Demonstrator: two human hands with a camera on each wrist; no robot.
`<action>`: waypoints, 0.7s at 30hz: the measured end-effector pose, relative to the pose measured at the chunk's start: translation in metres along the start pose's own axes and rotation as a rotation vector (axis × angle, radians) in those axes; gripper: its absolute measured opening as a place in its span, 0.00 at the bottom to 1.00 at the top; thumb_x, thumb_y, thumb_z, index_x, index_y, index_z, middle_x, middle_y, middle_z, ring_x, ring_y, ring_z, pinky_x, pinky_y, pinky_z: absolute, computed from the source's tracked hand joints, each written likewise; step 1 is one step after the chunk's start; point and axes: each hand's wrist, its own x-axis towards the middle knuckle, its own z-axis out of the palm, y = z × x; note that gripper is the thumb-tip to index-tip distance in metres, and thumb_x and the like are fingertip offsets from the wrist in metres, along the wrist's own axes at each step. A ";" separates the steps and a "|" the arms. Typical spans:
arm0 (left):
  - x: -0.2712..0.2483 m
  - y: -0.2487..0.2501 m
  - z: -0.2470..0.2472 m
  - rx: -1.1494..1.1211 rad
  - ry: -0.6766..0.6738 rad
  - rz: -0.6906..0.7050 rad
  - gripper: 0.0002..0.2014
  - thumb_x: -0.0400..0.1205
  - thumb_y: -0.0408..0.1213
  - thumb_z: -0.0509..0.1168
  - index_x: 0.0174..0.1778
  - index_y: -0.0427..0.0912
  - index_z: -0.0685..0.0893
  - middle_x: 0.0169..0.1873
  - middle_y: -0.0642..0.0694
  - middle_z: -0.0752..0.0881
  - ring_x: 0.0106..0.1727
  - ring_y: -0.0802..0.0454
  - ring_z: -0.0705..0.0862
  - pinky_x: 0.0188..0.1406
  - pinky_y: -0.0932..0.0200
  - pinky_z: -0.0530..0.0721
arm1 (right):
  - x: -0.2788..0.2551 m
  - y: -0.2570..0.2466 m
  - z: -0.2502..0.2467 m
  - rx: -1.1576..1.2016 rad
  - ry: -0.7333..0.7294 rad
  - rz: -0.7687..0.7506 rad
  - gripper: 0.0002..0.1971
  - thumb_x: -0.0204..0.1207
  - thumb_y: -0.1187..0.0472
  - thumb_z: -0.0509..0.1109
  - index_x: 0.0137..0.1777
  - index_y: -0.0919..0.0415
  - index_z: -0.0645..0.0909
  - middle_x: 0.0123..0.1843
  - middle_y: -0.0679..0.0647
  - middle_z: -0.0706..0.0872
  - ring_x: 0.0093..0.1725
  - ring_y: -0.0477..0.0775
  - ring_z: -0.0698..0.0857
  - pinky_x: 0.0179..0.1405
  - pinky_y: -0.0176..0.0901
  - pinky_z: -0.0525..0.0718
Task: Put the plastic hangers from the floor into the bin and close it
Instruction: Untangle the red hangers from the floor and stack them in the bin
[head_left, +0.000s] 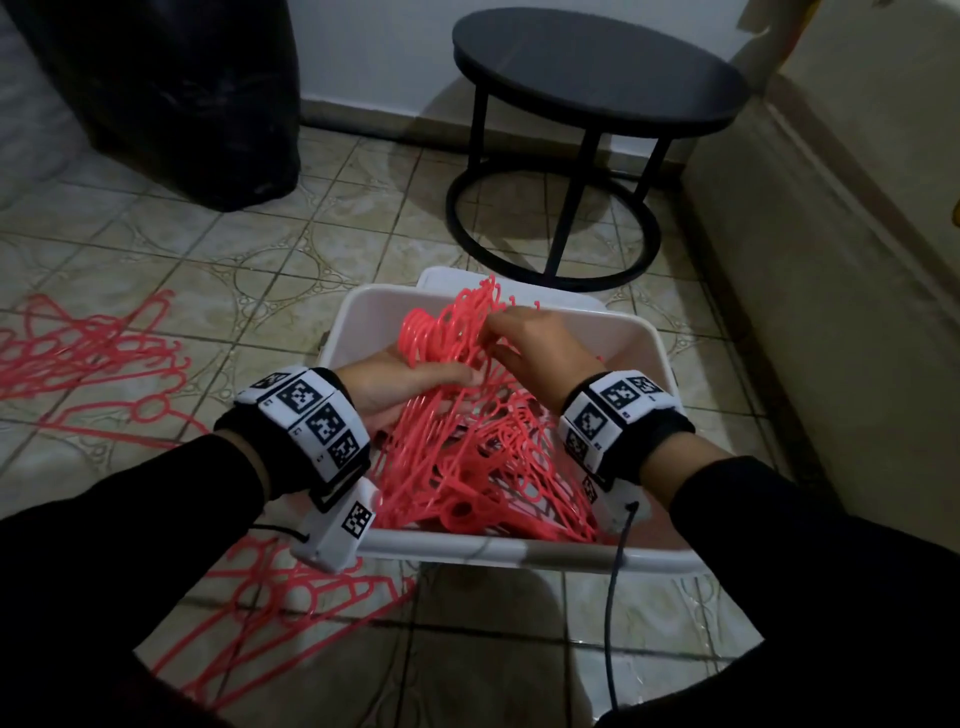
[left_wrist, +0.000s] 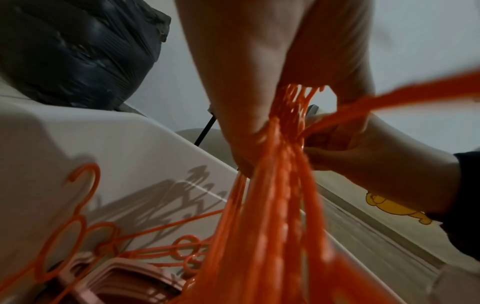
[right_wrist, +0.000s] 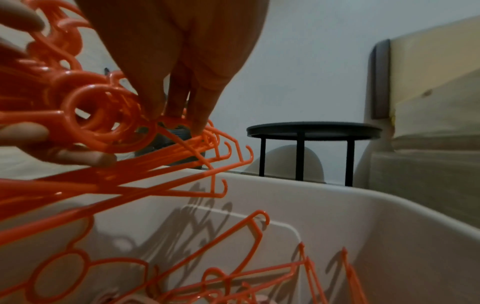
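- Left hand and right hand: each grip clamped on the bundle of coral-pink plastic hangers, held over the open white plastic bin.
- Loose pink hangers lie on the tiled floor at 9 o'clock of the bin.

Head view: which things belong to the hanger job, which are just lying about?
Job:
bundle of hangers, gripped by left hand and right hand
white bin
floor hangers

Lying about:
round black table
black bag
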 end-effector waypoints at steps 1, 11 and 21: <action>0.000 -0.001 0.000 0.010 0.020 0.001 0.11 0.71 0.24 0.71 0.49 0.35 0.86 0.42 0.35 0.89 0.42 0.43 0.89 0.53 0.44 0.86 | 0.000 0.000 0.001 -0.017 -0.011 -0.006 0.05 0.72 0.71 0.69 0.47 0.68 0.84 0.44 0.64 0.86 0.46 0.64 0.85 0.49 0.49 0.78; 0.007 -0.009 0.003 0.169 0.192 0.018 0.10 0.75 0.17 0.66 0.42 0.36 0.81 0.28 0.38 0.81 0.20 0.53 0.81 0.23 0.60 0.85 | -0.001 -0.021 0.001 0.111 0.036 0.026 0.25 0.70 0.68 0.71 0.67 0.68 0.71 0.63 0.63 0.76 0.64 0.61 0.78 0.64 0.50 0.75; 0.003 -0.009 -0.002 0.075 0.123 0.053 0.13 0.75 0.11 0.60 0.46 0.33 0.79 0.21 0.43 0.84 0.20 0.53 0.83 0.20 0.61 0.84 | 0.004 -0.037 -0.016 0.127 -0.077 -0.070 0.22 0.79 0.67 0.64 0.74 0.68 0.71 0.64 0.64 0.83 0.62 0.61 0.82 0.58 0.36 0.71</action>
